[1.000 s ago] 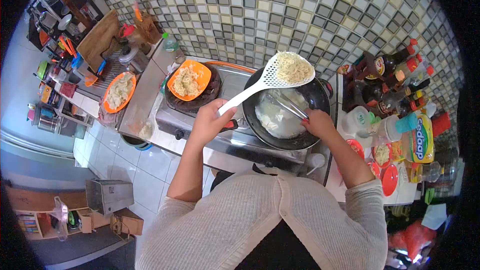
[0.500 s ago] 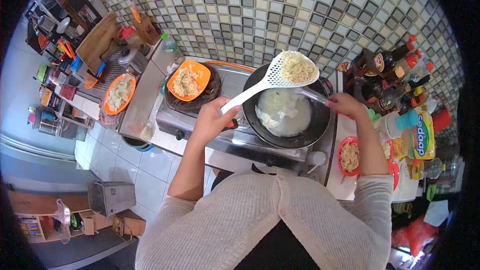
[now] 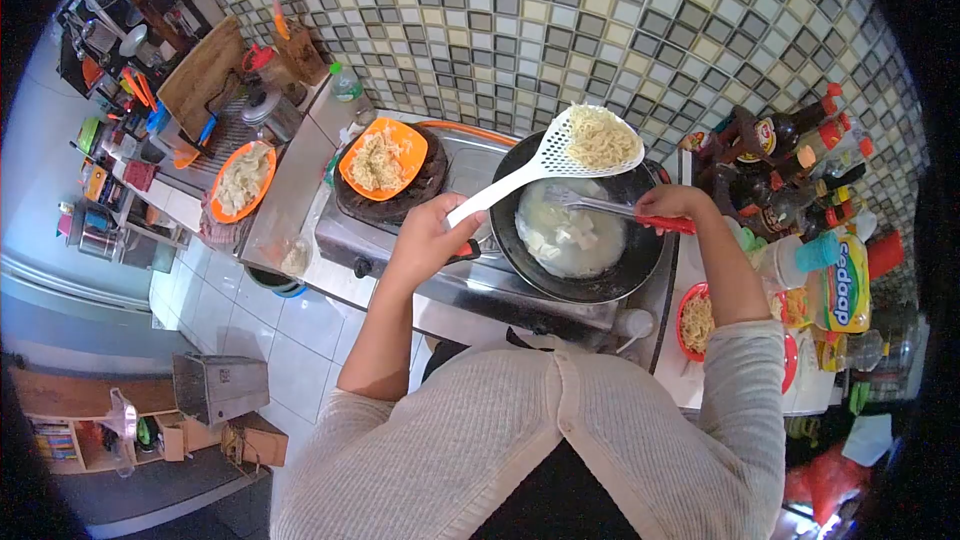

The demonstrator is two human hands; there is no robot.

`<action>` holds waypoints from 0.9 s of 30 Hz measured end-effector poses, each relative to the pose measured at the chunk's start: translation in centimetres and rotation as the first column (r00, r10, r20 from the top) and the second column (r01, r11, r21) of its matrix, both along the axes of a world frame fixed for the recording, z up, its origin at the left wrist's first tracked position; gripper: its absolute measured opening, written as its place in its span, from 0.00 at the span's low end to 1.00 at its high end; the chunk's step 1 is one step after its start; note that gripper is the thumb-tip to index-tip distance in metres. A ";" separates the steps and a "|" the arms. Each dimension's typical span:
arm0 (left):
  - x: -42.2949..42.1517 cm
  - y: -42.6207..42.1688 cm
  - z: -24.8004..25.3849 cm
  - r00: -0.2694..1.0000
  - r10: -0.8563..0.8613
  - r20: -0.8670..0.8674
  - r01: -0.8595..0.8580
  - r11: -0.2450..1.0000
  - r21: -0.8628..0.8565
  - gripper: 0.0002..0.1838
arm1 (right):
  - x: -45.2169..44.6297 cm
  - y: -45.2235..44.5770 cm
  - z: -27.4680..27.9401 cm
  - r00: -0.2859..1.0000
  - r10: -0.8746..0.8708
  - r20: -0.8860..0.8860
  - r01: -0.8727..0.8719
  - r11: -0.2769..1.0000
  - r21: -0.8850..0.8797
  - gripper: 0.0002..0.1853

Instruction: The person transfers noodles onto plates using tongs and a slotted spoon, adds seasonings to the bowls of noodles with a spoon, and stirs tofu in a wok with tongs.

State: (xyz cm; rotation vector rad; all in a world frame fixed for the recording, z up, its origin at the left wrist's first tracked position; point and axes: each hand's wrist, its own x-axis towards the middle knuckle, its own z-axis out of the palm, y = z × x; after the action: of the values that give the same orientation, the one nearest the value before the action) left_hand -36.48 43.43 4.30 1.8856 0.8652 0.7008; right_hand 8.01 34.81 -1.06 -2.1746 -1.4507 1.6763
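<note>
My left hand (image 3: 433, 238) is closed round the handle of a white slotted skimmer (image 3: 553, 157). On the skimmer's head rests a heap of noodles (image 3: 602, 137), held above the far side of a black wok (image 3: 510, 260). Cloudy liquid with pale pieces (image 3: 571, 242) fills the wok's middle. In my right hand (image 3: 671, 203) are metal tongs (image 3: 600, 204) with a red handle, their tips over the liquid just below the skimmer. Whether the tips touch the liquid I cannot tell.
Left of the wok, an orange plate of noodles (image 3: 377, 172) stands on the other burner. Farther left is another orange plate (image 3: 243, 181) with pale food. A red bowl of noodles (image 3: 695, 320), sauce bottles (image 3: 790, 130) and a yellow packet (image 3: 845, 285) crowd the right side.
My right hand has shifted slightly left, and the tongs now reach farther over the wok, under the skimmer. The skimmer with the noodles stays nearly where it was.
</note>
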 end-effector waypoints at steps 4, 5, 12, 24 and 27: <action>0.3 0.0 0.4 1.000 0.000 0.015 0.000 1.000 -0.013 0.13 | -1.9 0.5 -1.6 0.998 0.024 -0.054 -0.024 1.000 -0.008 0.15; 0.3 0.0 0.3 1.000 0.000 0.014 0.000 1.000 -0.013 0.13 | -2.4 0.7 -1.7 0.997 0.075 0.017 -0.075 0.997 -0.022 0.15; 0.6 0.3 0.1 0.999 -0.010 0.037 0.011 0.999 -0.042 0.13 | -4.6 -0.1 -3.0 0.984 0.177 0.010 -0.177 0.982 0.070 0.15; 0.3 1.1 -0.8 0.996 0.073 -0.057 -0.070 0.996 0.056 0.14 | -2.9 -7.2 3.5 0.971 -0.015 -0.240 0.072 0.971 0.230 0.15; 0.5 1.3 -1.6 0.995 0.088 -0.054 -0.080 0.987 0.140 0.15 | -0.3 -9.5 5.4 0.993 0.030 -0.119 0.000 0.970 0.243 0.15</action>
State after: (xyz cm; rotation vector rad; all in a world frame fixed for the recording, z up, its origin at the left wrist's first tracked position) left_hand -35.98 44.75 2.75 2.0113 0.9607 0.7757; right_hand 7.66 25.33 4.38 -1.9054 -1.5500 1.5130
